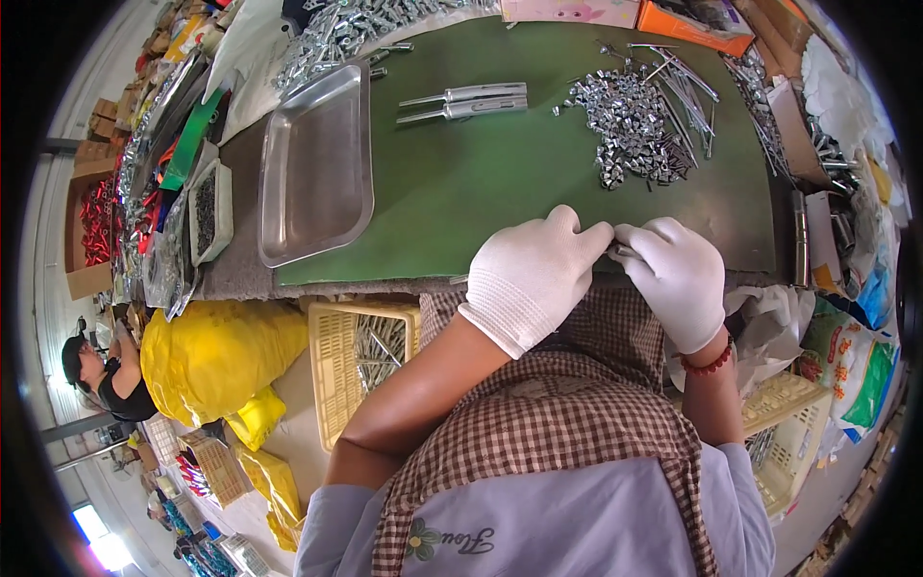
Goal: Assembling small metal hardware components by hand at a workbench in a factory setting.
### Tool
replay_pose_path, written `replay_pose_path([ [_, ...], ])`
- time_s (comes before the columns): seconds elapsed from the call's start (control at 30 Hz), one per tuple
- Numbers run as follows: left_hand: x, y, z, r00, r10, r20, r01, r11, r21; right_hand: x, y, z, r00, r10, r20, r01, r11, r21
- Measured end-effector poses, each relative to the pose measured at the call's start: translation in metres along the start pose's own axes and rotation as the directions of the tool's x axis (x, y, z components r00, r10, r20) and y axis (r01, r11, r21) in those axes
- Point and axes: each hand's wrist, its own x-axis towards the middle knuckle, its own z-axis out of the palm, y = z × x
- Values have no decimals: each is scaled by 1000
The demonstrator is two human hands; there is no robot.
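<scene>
My left hand [535, 279], in a white knit glove, is closed in a pinch at the table's near edge. Close against it, my right hand [679, 279], gloved the same way, has its thumb and fingers pressed together. A small metal piece [621, 249] shows between the fingertips; its exact kind is too small to tell. Beyond my hands lies a pile of small shiny metal collars [625, 120], with long thin metal rods [685, 91] beside it. Two metal tube-shaped parts with thin pointed rods [486, 100] lie side by side farther left.
The green table mat [433, 202] bears a steel tray [317, 173] at left and heaped metal fittings [346, 38] behind. An orange box [697, 38] stands at the back right. Beneath the table edge are a yellow crate [332, 385] and yellow sacks [216, 356]. Another person [115, 375] is far left.
</scene>
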Motion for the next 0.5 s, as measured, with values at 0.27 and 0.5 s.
replay_pose_path([
  [0.27, 0, 4, -3, 999, -32, 34, 31, 999, 13, 21, 27, -8, 937, 281, -208, -266, 959, 96],
  [0.5, 0, 4, -2, 999, -31, 25, 32, 999, -10, 42, 39, -7, 977, 207, -57, -215, 954, -209],
])
